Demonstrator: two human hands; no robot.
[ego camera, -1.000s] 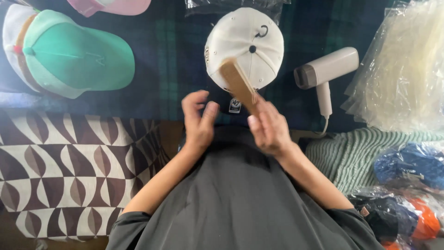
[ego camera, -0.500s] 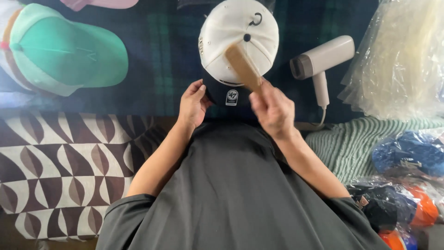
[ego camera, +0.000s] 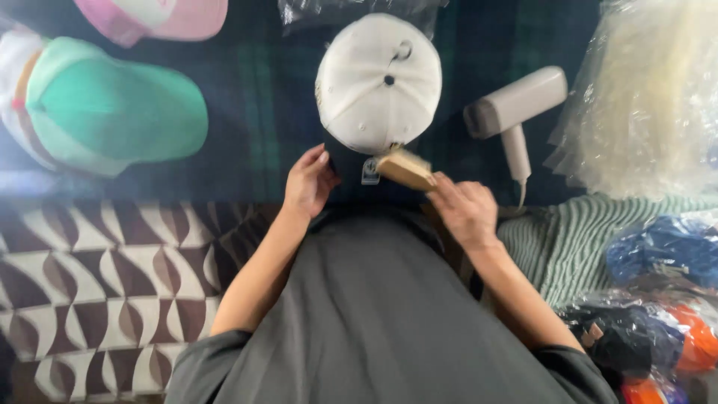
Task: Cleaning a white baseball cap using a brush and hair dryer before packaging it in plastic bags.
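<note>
A white baseball cap [ego camera: 378,82] with a dark brim lies crown up on a dark plaid cloth [ego camera: 254,112], its brim pointing toward me. My left hand [ego camera: 307,182] grips the left edge of the dark brim. My right hand [ego camera: 465,209] holds a wooden brush [ego camera: 404,168], whose bristles rest against the cap where the crown meets the brim.
A mint-green cap [ego camera: 105,112] and a pink cap [ego camera: 161,16] lie to the left. A beige hair dryer [ego camera: 516,108] sits right of the white cap, beside a clear plastic bag [ego camera: 651,97]. Bagged caps [ego camera: 658,299] pile up at the lower right on green ribbed fabric [ego camera: 553,239].
The brush has tipped from standing above the crown down to the cap's front edge. My left hand has closed onto the brim, and the view has shifted slightly.
</note>
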